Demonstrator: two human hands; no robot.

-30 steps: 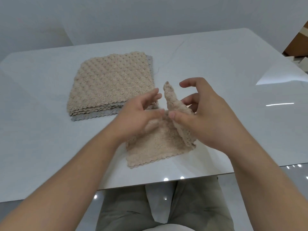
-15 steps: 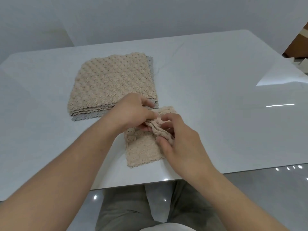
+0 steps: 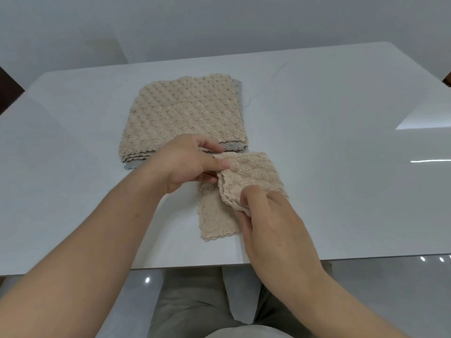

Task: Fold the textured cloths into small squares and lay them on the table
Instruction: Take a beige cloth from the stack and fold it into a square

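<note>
White glossy table (image 3: 341,191), plain wall (image 3: 219,25) behind, nothing fancy. The beige cloth (image 3: 253,174) sits near the front edge, just beside the stack (image 3: 183,113) of unfolded ones. One part is doubled over and a flat strip pokes out toward the person.

The left hand (image 3: 185,164) pinches the flap's far-left corner between thumb and fingers. The right hand (image 3: 271,220) has its fingers curled round the near layered edge.

To nail this fold, the person probably wants to line up the scalloped edges first. Then flatten the crease with a palm so the fluffy pile doesn't spring open.

Hard-to-tell stuff:
- How many layers are in the flap, since the right fingers cover that edge.
- The left fingertips, which are tucked under the cloth.
- The stack count, though a grey cloth (image 3: 233,147) peeks out at the bottom.
- Part of the table, which the left forearm (image 3: 109,235) blocks.
</note>
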